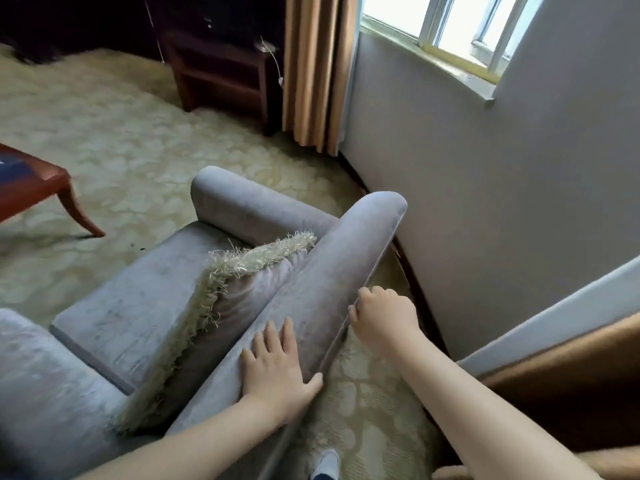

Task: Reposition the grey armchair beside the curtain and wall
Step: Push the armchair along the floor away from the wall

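Observation:
The grey armchair (pixel 145 303) fills the lower left and middle, seen from behind its backrest, and a fringed grey cushion (pixel 239 292) leans inside against the backrest. My left hand (pixel 277 368) lies flat on top of the backrest, fingers straight and thumb over the rear edge. My right hand (pixel 382 317) grips the backrest's rear edge further along, fingers curled round it. The tan curtain (pixel 317 71) hangs in the corner beyond the chair. The pale wall (pixel 485 209) runs along the right, a strip of carpet between it and the chair.
A dark wooden stand (pixel 221 71) sits left of the curtain. A red-brown table (pixel 38 188) with curved legs is at the left edge. A second curtain (pixel 571 382) hangs at the lower right. My foot (pixel 325 464) is on the patterned carpet (pixel 121 150).

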A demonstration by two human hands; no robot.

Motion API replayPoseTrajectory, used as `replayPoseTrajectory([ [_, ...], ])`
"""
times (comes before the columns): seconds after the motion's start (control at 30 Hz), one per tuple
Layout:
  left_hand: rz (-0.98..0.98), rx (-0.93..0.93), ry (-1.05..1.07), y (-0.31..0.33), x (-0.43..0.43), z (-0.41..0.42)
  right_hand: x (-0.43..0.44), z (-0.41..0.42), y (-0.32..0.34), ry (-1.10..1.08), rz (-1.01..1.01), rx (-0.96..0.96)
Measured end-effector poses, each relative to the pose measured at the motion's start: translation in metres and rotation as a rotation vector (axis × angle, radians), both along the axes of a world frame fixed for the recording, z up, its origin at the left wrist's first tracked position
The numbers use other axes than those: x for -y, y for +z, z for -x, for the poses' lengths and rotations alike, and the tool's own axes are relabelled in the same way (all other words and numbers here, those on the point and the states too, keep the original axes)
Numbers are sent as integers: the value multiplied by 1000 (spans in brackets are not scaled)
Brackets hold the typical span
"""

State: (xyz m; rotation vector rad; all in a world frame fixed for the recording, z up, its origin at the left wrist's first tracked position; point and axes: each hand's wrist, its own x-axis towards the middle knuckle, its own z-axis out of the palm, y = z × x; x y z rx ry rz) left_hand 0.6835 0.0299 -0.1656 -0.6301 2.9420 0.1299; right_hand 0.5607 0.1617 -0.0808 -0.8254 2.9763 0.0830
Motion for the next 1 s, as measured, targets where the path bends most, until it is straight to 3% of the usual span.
replayPoseTrajectory([
  [0.27, -128, 28, 91, 17, -25, 190, 4, 136, -9, 133, -19, 24],
  [0.5, -149, 53, 303, 12, -37, 296, 5, 249, -26, 304, -86, 34],
  [0.8, -65, -211, 589, 12, -53, 325, 34, 361, -35, 827, -135, 75],
  [1.0, -5, -349, 628, 25, -59, 327, 65, 386, -35, 1141, -173, 128],
])
